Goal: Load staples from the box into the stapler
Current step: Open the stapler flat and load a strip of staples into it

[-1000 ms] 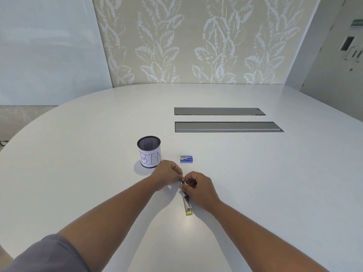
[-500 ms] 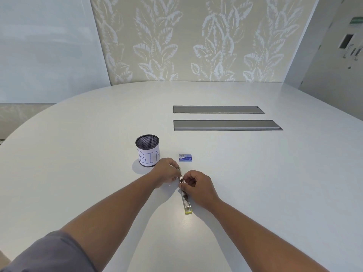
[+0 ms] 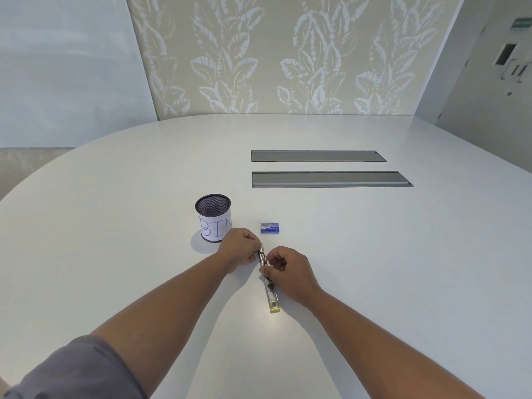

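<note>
A slim metal stapler with a yellow near end lies lengthwise on the white table, its far end between my hands. My left hand pinches the stapler's raised far part from the left with curled fingers. My right hand pinches the same far end from the right, fingers curled over it. Whether staples are in my fingers is too small to tell. The small blue staple box lies closed just beyond my hands, untouched.
A black mesh cup with a paper label reading BIN stands left of the box, close behind my left hand. Two grey recessed cable hatches lie farther back. A patterned wall stands behind the table.
Both hands have stayed at the stapler's far end, with only small finger movements. The stapler's far part looks lifted slightly higher. The box and cup have not moved.
</note>
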Demonstrator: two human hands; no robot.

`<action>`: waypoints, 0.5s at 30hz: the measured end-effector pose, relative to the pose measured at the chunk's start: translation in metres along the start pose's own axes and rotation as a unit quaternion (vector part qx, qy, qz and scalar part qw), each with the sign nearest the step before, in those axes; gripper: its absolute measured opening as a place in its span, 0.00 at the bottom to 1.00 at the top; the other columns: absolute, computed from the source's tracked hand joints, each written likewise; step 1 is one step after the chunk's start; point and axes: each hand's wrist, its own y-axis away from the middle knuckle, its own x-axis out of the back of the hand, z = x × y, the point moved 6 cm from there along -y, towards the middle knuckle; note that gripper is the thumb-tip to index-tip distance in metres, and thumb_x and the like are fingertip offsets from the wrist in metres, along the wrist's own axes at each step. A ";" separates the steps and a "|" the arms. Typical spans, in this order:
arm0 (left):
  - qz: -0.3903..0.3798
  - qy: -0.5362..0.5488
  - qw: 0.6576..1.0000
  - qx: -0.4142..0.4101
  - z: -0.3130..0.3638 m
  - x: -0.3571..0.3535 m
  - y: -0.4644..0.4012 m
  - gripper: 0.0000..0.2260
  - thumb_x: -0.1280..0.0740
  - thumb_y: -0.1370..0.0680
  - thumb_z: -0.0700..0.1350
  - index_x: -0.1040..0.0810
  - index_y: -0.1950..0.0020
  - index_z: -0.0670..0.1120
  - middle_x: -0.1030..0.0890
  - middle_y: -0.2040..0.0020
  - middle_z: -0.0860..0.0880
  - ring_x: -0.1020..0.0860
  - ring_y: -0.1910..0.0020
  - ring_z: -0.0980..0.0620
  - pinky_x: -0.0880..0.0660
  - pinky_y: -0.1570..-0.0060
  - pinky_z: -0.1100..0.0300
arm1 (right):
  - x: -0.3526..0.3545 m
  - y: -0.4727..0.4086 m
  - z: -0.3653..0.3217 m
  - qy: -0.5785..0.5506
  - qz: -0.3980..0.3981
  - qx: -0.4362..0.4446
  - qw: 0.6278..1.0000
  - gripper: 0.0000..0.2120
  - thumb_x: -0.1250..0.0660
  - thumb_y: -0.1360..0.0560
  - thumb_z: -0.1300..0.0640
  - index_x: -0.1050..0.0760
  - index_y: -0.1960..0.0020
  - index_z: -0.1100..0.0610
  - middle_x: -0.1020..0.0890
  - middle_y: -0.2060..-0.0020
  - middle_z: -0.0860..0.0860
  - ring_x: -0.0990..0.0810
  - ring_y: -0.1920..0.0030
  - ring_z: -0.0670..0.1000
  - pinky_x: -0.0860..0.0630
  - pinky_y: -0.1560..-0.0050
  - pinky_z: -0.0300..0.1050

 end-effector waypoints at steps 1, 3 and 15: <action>0.004 0.002 1.000 0.000 0.000 0.000 -0.001 0.04 0.28 0.25 0.36 0.19 0.60 0.41 0.20 0.66 0.43 0.23 0.72 0.50 0.22 0.71 0.63 | 0.000 0.000 0.000 -0.003 -0.001 0.001 1.000 0.08 0.23 0.31 0.59 0.21 0.57 0.53 0.20 0.66 0.46 0.24 0.66 0.45 0.20 0.55 0.51; 0.006 0.004 1.000 -0.003 -0.002 0.001 -0.001 0.05 0.28 0.26 0.37 0.19 0.61 0.42 0.19 0.66 0.43 0.23 0.72 0.50 0.22 0.71 0.62 | -0.001 0.002 -0.001 -0.013 -0.003 0.007 1.000 0.08 0.23 0.31 0.59 0.21 0.56 0.51 0.21 0.65 0.45 0.24 0.66 0.45 0.21 0.55 0.51; 0.006 0.009 1.000 -0.019 -0.004 0.002 -0.003 0.04 0.28 0.26 0.36 0.18 0.61 0.41 0.19 0.66 0.42 0.24 0.70 0.47 0.21 0.63 0.56 | -0.004 -0.001 -0.013 0.050 0.014 0.038 0.998 0.06 0.34 0.26 0.56 0.24 0.55 0.45 0.18 0.61 0.40 0.19 0.63 0.46 0.20 0.57 0.50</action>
